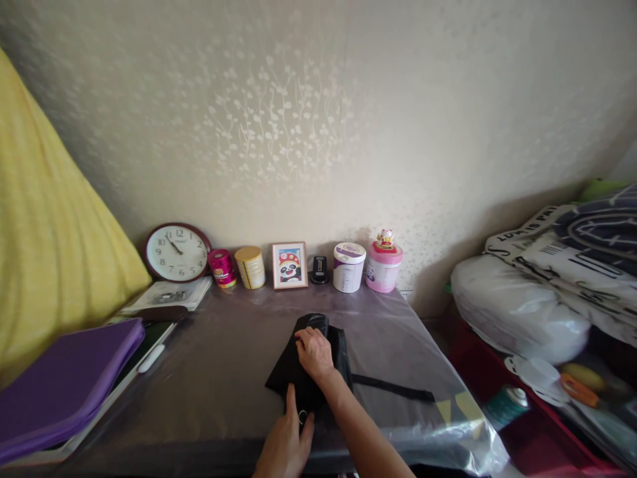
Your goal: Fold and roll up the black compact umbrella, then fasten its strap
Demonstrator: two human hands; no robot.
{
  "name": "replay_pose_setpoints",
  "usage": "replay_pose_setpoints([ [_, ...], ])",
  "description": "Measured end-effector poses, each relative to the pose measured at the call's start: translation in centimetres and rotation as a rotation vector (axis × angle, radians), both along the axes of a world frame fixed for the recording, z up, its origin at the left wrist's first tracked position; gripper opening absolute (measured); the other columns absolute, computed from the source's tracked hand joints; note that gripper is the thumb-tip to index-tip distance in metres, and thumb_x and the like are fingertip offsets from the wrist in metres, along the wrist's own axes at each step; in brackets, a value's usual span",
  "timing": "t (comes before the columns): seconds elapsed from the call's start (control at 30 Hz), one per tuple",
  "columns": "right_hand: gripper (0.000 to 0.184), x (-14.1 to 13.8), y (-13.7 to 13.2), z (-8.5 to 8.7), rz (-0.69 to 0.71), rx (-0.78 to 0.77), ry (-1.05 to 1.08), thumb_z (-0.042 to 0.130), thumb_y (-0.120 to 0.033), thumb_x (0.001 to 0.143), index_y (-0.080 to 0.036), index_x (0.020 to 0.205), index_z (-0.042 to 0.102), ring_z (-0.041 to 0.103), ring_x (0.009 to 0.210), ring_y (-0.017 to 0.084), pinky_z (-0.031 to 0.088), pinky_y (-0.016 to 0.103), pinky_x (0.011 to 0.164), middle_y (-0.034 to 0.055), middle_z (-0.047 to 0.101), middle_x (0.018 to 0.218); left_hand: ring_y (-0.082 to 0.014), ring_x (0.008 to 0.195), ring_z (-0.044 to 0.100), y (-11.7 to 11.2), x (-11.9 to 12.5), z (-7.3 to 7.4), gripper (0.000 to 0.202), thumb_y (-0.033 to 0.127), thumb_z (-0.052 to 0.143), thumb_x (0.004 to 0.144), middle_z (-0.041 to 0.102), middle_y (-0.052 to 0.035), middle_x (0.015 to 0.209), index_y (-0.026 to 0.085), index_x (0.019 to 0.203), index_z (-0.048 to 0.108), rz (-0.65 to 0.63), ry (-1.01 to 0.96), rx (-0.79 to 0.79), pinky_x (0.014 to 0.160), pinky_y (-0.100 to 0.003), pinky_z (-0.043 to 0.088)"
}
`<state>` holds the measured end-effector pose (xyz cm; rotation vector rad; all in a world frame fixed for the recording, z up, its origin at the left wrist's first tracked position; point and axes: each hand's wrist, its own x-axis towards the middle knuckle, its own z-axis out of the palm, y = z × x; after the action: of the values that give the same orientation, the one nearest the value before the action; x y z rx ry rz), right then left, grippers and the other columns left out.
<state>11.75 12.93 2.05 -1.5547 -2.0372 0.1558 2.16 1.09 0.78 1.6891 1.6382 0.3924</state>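
A loosely folded black umbrella lies on the plastic-covered table close to its front edge. Its thin strap stretches out to the right over the tabletop. My left hand grips the near end, the index finger along the fabric and the thumb by a small shiny ring. Farther up, my right hand presses on the black folds with its fingers curled into them. The undersides of both hands are hidden.
Along the wall stand a clock, several canisters, a framed panda picture and a small black device. At left lies a purple folder beside a yellow curtain. Bagged bedding and a red bin are right.
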Motion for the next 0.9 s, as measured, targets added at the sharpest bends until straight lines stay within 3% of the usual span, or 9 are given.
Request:
replay_pose_setpoints([
  [0.13,0.019,0.6,-1.7,0.1,0.135,0.045,0.019,0.047,-0.018,0.082,-0.025,0.089,0.063,0.052,0.085,0.015,0.036,0.025,0.077,-0.0006,0.065,0.087,-0.0221,0.087,0.062,-0.3,-0.1,-0.8,0.069,0.037,0.027,0.086,0.064,-0.0181,0.098,0.001,0.136,-0.004,0.033,-0.03,0.06,0.075,-0.027,0.042],
  [0.27,0.019,1.0,-2.9,0.3,0.236,0.044,0.065,0.046,-0.018,0.084,-0.026,0.087,0.063,0.052,0.086,0.014,0.034,0.026,0.077,-0.0036,0.066,0.09,-0.0229,0.093,0.061,-0.8,0.0,-0.2,0.074,0.038,0.031,0.085,0.059,-0.018,0.11,0.005,0.136,-0.011,0.082,-0.093,0.139,0.077,-0.028,0.042],
  [0.4,0.021,1.1,-3.2,0.0,0.267,0.032,0.114,0.044,-0.016,0.085,-0.025,0.09,0.063,0.053,0.087,0.014,0.034,0.026,0.079,-0.0027,0.067,0.093,-0.0205,0.084,0.063,-0.9,0.0,0.5,0.069,0.036,0.029,0.087,0.064,-0.0148,0.101,0.009,0.138,-0.007,0.016,-0.065,0.103,0.074,-0.026,0.042],
  [0.53,0.027,1.5,-3.6,0.3,0.335,0.036,0.199,0.039,-0.013,0.087,-0.024,0.097,0.062,0.055,0.091,0.012,0.036,0.026,0.083,-0.0016,0.066,0.096,-0.0194,0.08,0.064,-0.5,-0.2,0.1,0.062,0.034,0.027,0.087,0.067,-0.0128,0.093,0.011,0.139,-0.001,-0.049,-0.01,0.066,0.071,-0.025,0.042],
  [0.7,0.027,2.5,-5.2,0.7,0.451,0.101,0.279,0.036,-0.019,0.089,-0.02,0.105,0.058,0.053,0.1,0.013,0.037,0.029,0.09,0.0039,0.063,0.104,-0.0166,0.087,0.063,-0.2,-0.1,0.0,0.062,0.03,0.027,0.088,0.065,-0.0127,0.1,0.009,0.138,-0.002,-0.024,-0.006,0.017,0.075,-0.021,0.04],
  [0.8,0.024,3.0,-4.8,0.1,0.45,0.11,0.194,0.041,-0.021,0.088,-0.021,0.103,0.059,0.047,0.111,0.016,0.029,0.036,0.099,0.0031,0.063,0.106,-0.017,0.09,0.062,-0.2,0.0,0.1,0.062,0.029,0.027,0.088,0.064,-0.0131,0.103,0.009,0.138,-0.003,-0.024,-0.005,0.004,0.077,-0.021,0.04],
  [0.9,0.023,3.3,-2.7,-0.9,0.416,0.102,0.118,0.042,-0.022,0.087,-0.023,0.103,0.06,0.044,0.115,0.017,0.021,0.04,0.103,0.0018,0.062,0.109,-0.0171,0.094,0.06,-0.1,-0.1,-0.1,0.063,0.028,0.028,0.088,0.061,-0.0134,0.109,0.01,0.138,-0.004,-0.022,-0.03,0.009,0.078,-0.021,0.038],
])
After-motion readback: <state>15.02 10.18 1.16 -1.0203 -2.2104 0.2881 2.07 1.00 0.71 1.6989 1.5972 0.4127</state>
